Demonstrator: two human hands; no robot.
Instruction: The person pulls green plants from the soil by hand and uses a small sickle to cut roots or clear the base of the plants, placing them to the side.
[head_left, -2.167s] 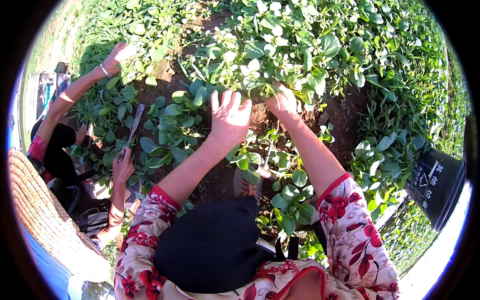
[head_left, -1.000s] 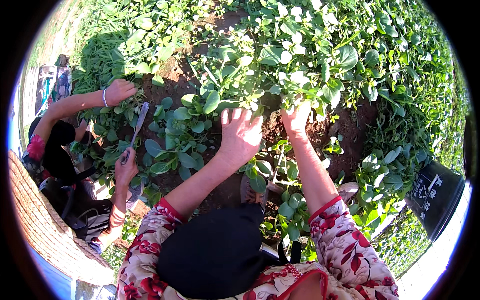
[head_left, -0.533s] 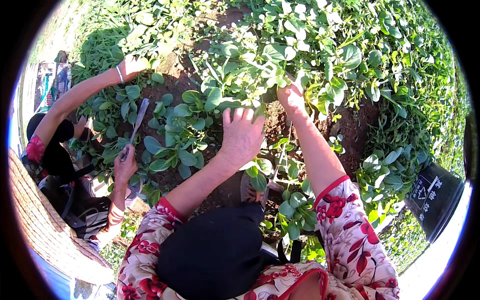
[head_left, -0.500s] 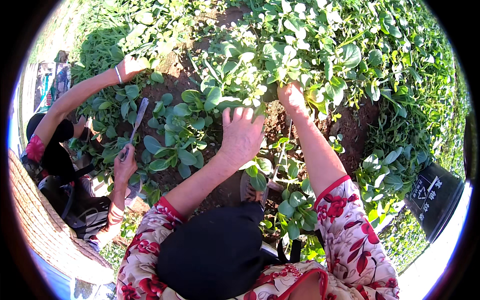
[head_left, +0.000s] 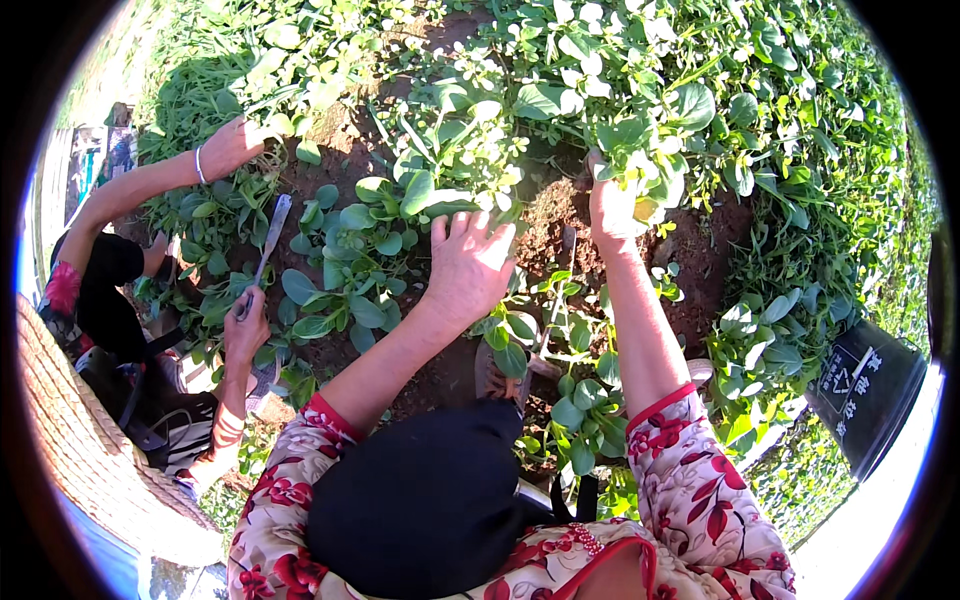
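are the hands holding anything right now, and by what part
The right hand grips a leafy green plant low on its stems. The left hand lies open, fingers spread, touching the neighbouring leaves, holding nothing.

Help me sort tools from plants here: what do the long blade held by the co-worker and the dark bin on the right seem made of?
The blade looks like bare metal: flat, grey, with a dull sheen in the sun; its handle is hidden in the co-worker's hand. The bin seems to be moulded plastic: smooth, matte black walls with white markings.
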